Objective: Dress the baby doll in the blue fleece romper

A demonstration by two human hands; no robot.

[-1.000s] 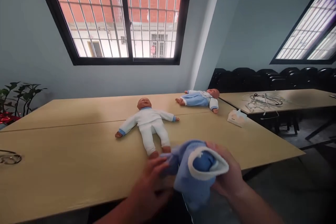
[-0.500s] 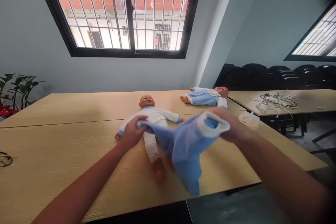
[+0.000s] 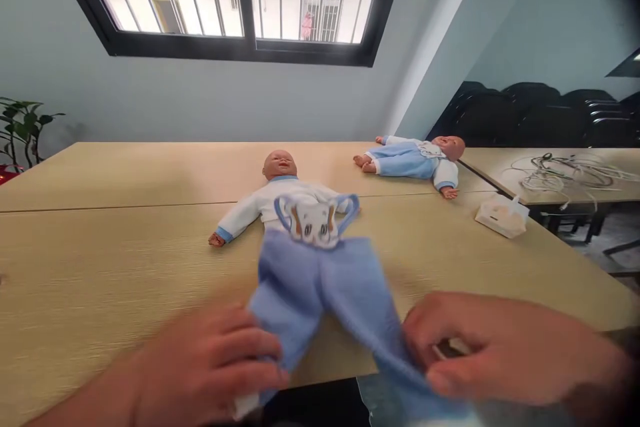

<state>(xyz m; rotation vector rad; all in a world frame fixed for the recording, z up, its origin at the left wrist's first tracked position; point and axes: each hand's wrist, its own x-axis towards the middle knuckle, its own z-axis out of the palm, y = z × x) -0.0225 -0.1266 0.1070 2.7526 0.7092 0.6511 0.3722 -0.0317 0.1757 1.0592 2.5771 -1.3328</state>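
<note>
Light-blue doll overalls are spread out in front of me, with blue straps and a white animal-face bib at the top. My left hand, blurred, is closed on the left trouser leg near its white cuff. On the other side, my right hand pinches the right leg, whose lower end runs past the table edge. A baby doll in a white top with blue trim lies face up behind the overalls, which cover its lower body.
A second doll, wearing matching blue overalls, lies at the back right. Close by are a tissue box and tangled cables on another table. Beyond stand stacked black chairs. The wooden table's front edge runs beneath my hands.
The overalls went from bunched and held up to spread flat, bib toward the doll. Both hands moved down toward me, from the opening to the legs. The view tilted downward.
</note>
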